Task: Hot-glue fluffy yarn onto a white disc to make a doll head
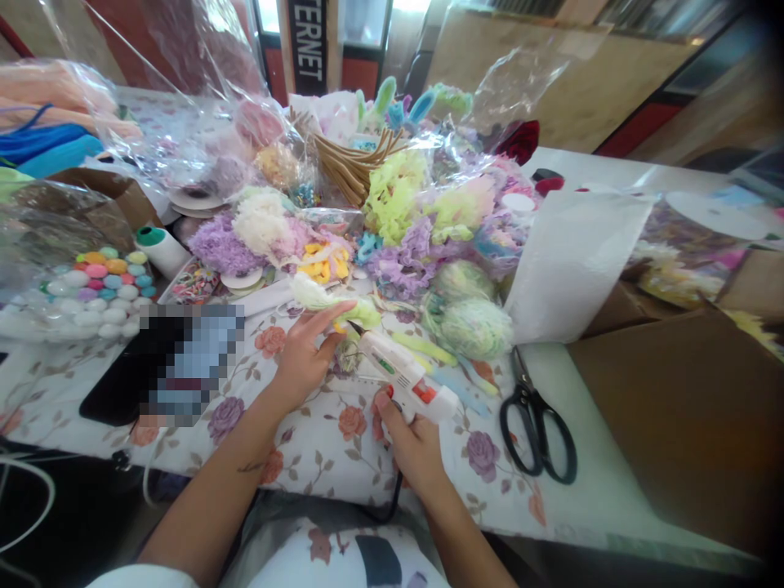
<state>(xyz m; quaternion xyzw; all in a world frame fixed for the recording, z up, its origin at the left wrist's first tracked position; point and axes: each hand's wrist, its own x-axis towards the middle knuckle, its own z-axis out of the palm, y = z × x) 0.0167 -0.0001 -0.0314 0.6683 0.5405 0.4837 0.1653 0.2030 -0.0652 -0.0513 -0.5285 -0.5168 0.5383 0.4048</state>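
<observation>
- The left hand (306,355) has its fingers nearly together, and it seems to hold a small yellow-green fuzzy piece (366,311) by the fingertips.
- The right hand (413,445) is closed around the handle of a white glue gun (392,359) with an orange-red part at its back.
- The dark nozzle of the gun points at the fuzzy piece, very near to it; whether they touch, I cannot tell.
- Both are above the white tablecloth with printed roses (352,422), on the near side of the heap of materials.
- In my judgement the work is somewhere in the middle: the piece is in hand, but I cannot see if any glue is on it.
- Much material is lying unused: pale fuzzy strips (429,347) to the right, a green-and-white yarn ball (474,322), and farther away, a bundle of tan stems (352,167).
- Black-handled scissors (525,396) lie at right, in no hand, beside the brown cardboard box (674,408).
</observation>
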